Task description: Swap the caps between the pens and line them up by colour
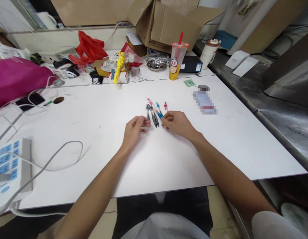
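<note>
Pens [156, 111], 5 in view, lie flat between the hands, neither hand visibly grasping any. Left hand [134, 128] is loosely curled, fingertips just beside the near ends of the 2 black pens [153, 115]. Right hand [175, 122] is loosely curled, fingertips near the blue pen [159, 110] and red pen [166, 106]. Long axes run away from the person, far ends leaning left. Black pens are nearer left, blue and red nearer right. All sit on a white table [99, 156], with a blurred packet [205, 104] off right and a bubble tea cup [177, 63] beyond.
</note>
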